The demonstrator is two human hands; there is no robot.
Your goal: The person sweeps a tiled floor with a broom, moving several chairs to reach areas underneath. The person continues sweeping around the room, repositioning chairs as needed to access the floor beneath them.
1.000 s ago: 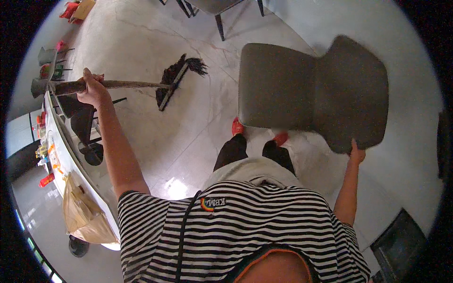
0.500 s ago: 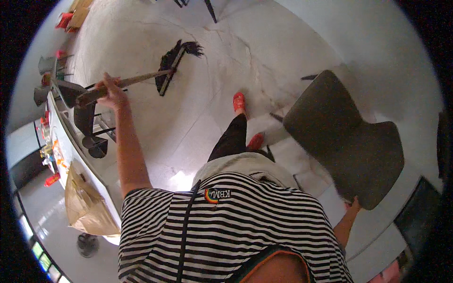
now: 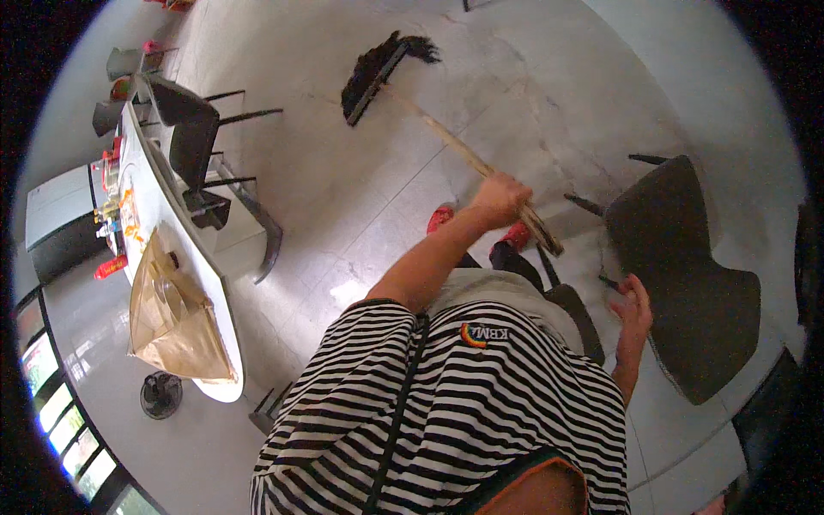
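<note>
My left hand (image 3: pixel 502 199) is closed around the wooden handle of a mop (image 3: pixel 468 154), near the handle's top end. The handle slants away from me across the front of my body. Its shaggy black mop head (image 3: pixel 375 75), clamped in a straight bar, rests on the pale floor ahead. My right hand (image 3: pixel 633 307) is beside the near edge of a dark grey chair (image 3: pixel 665 232), its fingers apart and holding nothing I can see.
A white table (image 3: pixel 225 343) with a tan mesh food cover (image 3: pixel 176 313) stands at the left, dark chairs (image 3: pixel 193 129) along it. A round fan (image 3: pixel 161 395) is on the floor behind. Another dark seat (image 3: pixel 577 319) is close to my right hip.
My left hand has swung from far left to in front of me with the mop handle. The mop head has shifted right and farther off. My right hand has let go of the grey chair.
</note>
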